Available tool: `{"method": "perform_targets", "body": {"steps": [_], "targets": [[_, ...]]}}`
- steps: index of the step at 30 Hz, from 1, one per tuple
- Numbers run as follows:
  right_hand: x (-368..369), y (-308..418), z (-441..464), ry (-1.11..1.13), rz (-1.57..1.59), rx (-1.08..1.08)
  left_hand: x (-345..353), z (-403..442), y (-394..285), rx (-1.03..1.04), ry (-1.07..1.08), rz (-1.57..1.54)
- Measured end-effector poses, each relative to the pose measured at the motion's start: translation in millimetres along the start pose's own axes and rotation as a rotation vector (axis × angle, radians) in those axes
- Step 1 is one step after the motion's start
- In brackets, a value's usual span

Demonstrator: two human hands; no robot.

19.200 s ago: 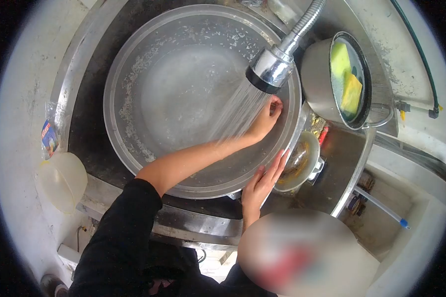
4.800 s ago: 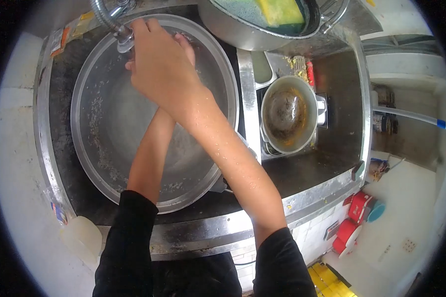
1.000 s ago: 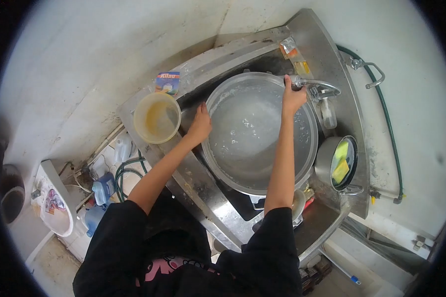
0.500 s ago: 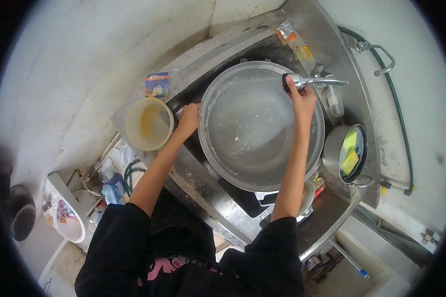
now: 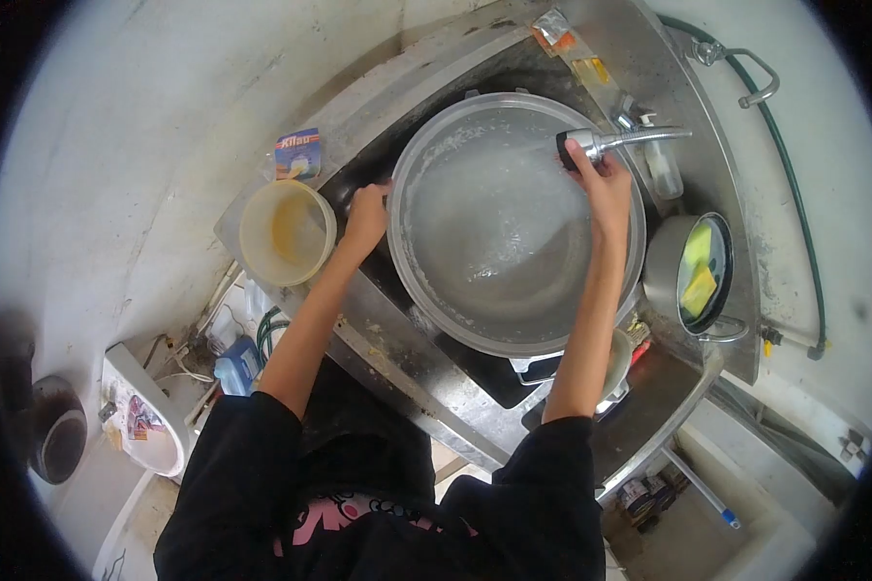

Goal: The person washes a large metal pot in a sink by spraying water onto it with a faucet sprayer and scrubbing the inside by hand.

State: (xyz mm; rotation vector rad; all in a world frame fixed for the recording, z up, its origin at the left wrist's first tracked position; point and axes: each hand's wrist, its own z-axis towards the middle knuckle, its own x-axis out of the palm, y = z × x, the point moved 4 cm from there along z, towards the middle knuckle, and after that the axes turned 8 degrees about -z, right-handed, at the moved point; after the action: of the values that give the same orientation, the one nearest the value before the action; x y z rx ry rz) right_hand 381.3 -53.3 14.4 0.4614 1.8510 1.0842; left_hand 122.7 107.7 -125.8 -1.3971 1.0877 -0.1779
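A large round metal basin [image 5: 499, 334] with cloudy water lies in the dark sink. My right hand [image 5: 603, 186] grips the chrome spray head [image 5: 583, 147] over the basin's upper right, and water sprays from it leftward into the basin. At the basin's left rim is my left hand [image 5: 366, 218], its fingers curled at the rim's outer side; what they hold is partly hidden. A translucent yellowish tub [image 5: 254, 237] stands on the ledge left of that hand, beside a blue Kilau packet [image 5: 297, 155].
Right of the basin sits a metal pot [image 5: 664, 261] with a yellow-green sponge [image 5: 698, 290] in it. A clear pump bottle [image 5: 665, 172] stands behind. Below right, a smaller pan [image 5: 618, 366] is partly hidden by my forearm. A wall tap [image 5: 761, 82] juts out at upper right.
Since a second ago, my right hand and the spray head have shifted right, with the spray now visible. My left hand has curled at the rim. The whole view has shifted slightly.
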Motion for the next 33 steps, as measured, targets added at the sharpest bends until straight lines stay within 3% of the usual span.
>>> {"method": "perform_targets", "body": {"steps": [1, 4, 12, 18, 23, 26, 29, 33], "targets": [[-1, 4, -6, 0.061, 0.156, -0.009, 0, 0, 0, 0.004, -0.020, 0.027], [-13, 8, -22, 0.111, 0.226, 0.024, 0, 2, 8, 0.035, -0.044, 0.067], [-22, 4, -18, 0.168, 0.117, 0.019, 5, 6, 14, 0.059, -0.024, 0.155], [-68, -14, -31, 0.321, -0.190, 0.119, 17, 7, 9, 0.081, 0.068, 0.383], [-62, -24, -31, 0.330, -0.161, 0.094, 23, 3, 3, 0.070, -0.001, 0.485], [-54, -31, -26, 0.249, -0.150, 0.073, 23, 6, 1, 0.005, 0.074, 0.532], [-69, -23, -31, 0.360, -0.144, 0.077, 21, 6, 5, 0.066, 0.074, 0.518], [-73, -30, -35, 0.332, -0.142, 0.116, 18, 4, 1, 0.135, 0.023, 0.529]]}}
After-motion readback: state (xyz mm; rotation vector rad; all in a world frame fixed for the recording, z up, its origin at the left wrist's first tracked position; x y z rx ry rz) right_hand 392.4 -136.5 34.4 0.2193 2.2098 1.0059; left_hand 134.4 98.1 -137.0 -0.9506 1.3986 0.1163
